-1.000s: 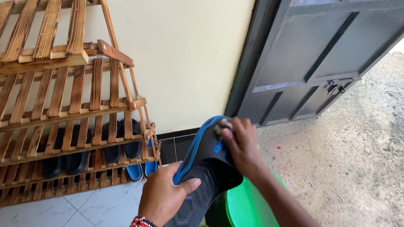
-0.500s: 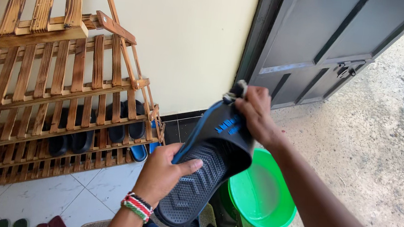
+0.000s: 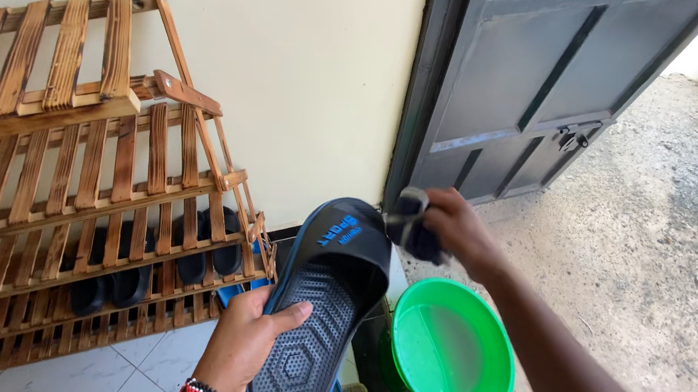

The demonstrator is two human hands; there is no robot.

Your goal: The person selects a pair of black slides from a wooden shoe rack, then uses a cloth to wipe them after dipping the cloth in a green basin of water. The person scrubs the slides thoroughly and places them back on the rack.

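My left hand (image 3: 246, 341) grips a black slide sandal (image 3: 317, 305) with blue trim by its left edge, thumb across the textured footbed, strap end pointing away from me. My right hand (image 3: 455, 226) is closed around a small dark cloth (image 3: 412, 222), held just right of the sandal's strap and apart from it. Below my right forearm sits a green plastic basin (image 3: 493, 341) with a little water in it.
A slatted wooden shoe rack (image 3: 65, 183) leans against the cream wall on the left, with dark and blue sandals (image 3: 195, 262) on its lower shelf. A dark grey metal door (image 3: 532, 94) stands open onto rough concrete ground (image 3: 661, 272). White floor tiles (image 3: 114, 370) lie below the rack.
My right hand with the cloth has come off the sandal's strap and moved right. The sandal has tilted so its strap top faces up. The camera view shifted slightly.
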